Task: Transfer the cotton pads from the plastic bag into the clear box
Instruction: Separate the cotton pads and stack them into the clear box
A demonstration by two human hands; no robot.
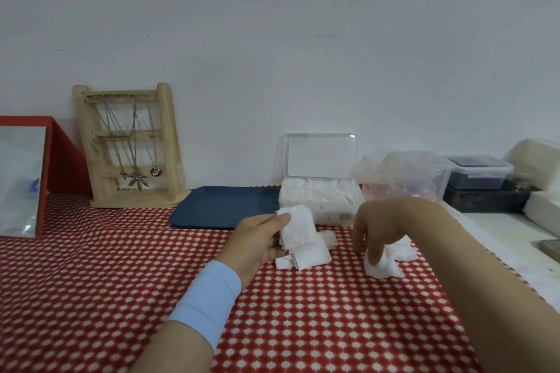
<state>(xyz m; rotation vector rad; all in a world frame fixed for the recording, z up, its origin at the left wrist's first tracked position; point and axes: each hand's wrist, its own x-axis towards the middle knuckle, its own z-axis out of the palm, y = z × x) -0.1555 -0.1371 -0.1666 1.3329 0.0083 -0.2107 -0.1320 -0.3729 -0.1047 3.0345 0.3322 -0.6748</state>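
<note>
Your left hand (257, 241) pinches a stack of square white cotton pads (296, 228); your right hand (374, 232) has its fingers (375, 254) closed onto loose pads (383, 266) lying on the red-and-white patterned worktop (121, 266). Square the gathered pads against the stack before carrying them to the clear plastic box (321, 191), which stands open and looks nearly full, so press them in flat. A small barcode label (345, 216) shows there; its print is unreadable.

Soft, matt white cotton pads (295, 228); a glossy clear plastic box (321, 179) at 12 o'clock; matt red patterned cloth (121, 266); pale bare-wood rack (133, 145) holding metal chains at 10 o'clock.
</note>
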